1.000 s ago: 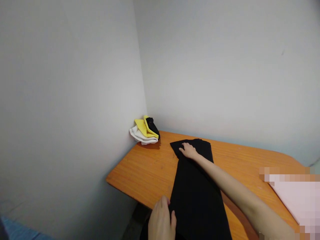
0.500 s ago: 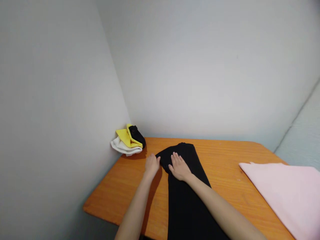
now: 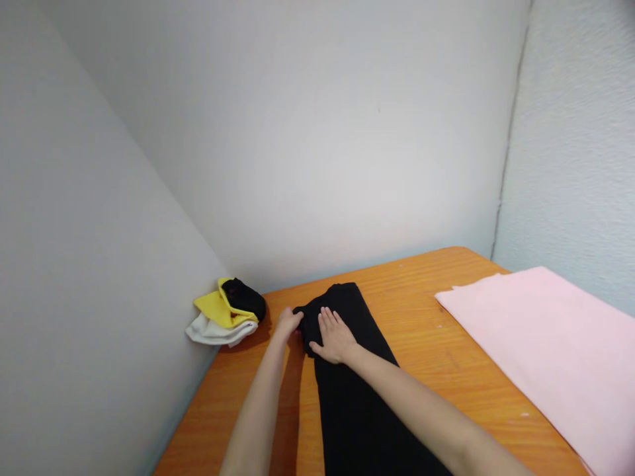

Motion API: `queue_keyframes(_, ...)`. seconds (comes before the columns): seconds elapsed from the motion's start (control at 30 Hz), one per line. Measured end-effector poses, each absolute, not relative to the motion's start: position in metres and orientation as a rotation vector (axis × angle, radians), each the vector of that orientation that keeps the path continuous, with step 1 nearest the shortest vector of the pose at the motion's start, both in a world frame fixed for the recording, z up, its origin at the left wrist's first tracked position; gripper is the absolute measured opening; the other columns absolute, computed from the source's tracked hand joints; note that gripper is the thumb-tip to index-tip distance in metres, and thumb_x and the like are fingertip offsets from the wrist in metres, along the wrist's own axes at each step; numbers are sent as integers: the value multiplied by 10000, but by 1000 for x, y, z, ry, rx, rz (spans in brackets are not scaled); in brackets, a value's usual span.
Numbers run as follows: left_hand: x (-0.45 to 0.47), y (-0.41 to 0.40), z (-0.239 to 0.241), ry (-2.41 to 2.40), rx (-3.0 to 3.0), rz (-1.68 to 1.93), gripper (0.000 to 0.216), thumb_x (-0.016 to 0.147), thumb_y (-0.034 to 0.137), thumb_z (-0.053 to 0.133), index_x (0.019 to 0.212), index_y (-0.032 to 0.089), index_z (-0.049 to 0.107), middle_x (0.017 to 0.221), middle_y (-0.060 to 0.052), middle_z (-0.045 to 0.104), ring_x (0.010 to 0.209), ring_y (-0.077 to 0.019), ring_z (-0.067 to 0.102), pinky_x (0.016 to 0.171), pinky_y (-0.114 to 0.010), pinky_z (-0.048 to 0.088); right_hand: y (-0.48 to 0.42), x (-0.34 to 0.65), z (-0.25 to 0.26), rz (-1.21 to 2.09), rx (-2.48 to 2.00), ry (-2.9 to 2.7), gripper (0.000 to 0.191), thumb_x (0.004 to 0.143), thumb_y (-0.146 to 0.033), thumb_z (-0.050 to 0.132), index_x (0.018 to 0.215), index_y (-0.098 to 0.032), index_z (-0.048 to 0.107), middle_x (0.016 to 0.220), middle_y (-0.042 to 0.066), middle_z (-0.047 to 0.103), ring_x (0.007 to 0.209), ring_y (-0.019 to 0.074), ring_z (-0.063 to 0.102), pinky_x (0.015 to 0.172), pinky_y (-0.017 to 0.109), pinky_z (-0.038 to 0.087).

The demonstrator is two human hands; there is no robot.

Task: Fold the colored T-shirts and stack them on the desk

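Note:
A long black garment (image 3: 354,403) lies folded lengthwise on the orange wooden table (image 3: 426,317), running from the near edge to the far middle. My right hand (image 3: 335,336) rests flat on its far end, fingers stretched out. My left hand (image 3: 288,325) is at the garment's far left corner, fingers curled on the fabric edge.
A small pile of folded white, yellow and black cloths (image 3: 223,317) sits in the far left corner against the wall. A pink cloth (image 3: 550,350) is spread over the table's right side. Grey walls enclose the table on the left, back and right.
My left hand came up from the near edge to the garment's far left corner. My right hand stayed flat on the far end. The view swung right, showing more of the pink cloth.

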State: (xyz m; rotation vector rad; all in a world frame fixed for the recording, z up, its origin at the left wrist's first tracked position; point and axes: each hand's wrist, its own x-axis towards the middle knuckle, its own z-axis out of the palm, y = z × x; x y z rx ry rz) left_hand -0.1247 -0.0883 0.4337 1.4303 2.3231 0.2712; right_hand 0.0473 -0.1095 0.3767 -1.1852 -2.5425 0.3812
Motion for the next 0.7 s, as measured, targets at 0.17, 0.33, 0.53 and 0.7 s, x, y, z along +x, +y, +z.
queue_keyframes(0.17, -94, -67, 443, 2201, 1560, 297, 320, 944, 370, 578, 1172, 146, 584, 1109, -74, 631, 918, -182, 642, 788, -371, 565, -158, 51, 381, 437, -1298, -2540, 900, 943, -634, 308, 1471, 94, 279, 1528, 282, 125, 1453, 361, 29, 1179, 543, 56)
queue_keyframes(0.33, -52, -85, 426, 1929, 1927, 304, 359, 959, 389, 545, 1237, 164, 576, 1261, -103, 608, 1134, -234, 598, 981, -470, 487, -238, 86, 373, 444, -995, -2654, 1045, 840, -759, 443, 1481, 53, 291, 1532, 275, 99, 1430, 411, -29, 1164, 606, 44)
queue_keyframes(0.53, -27, -132, 399, 1814, 2247, 248, 612, 955, 503, 457, 1469, 182, 378, 1599, -123, 193, 1489, -287, 111, 1200, -539, 46, -288, 123, 369, 493, -575, -2753, 542, 1003, -273, 380, 1483, -22, 346, 1515, 234, 189, 1409, 369, 148, 1147, 542, 275)
queue_keyframes(0.7, -24, -138, 406, 1821, 2270, 331, 575, 1014, 450, 273, 1509, 158, 290, 1611, -109, 144, 1494, -231, 88, 1211, -474, 67, -310, 150, 414, 837, -301, -2744, 632, 974, -315, 501, 1528, -110, 275, 1544, 193, 172, 1432, 331, 123, 1174, 509, 217)
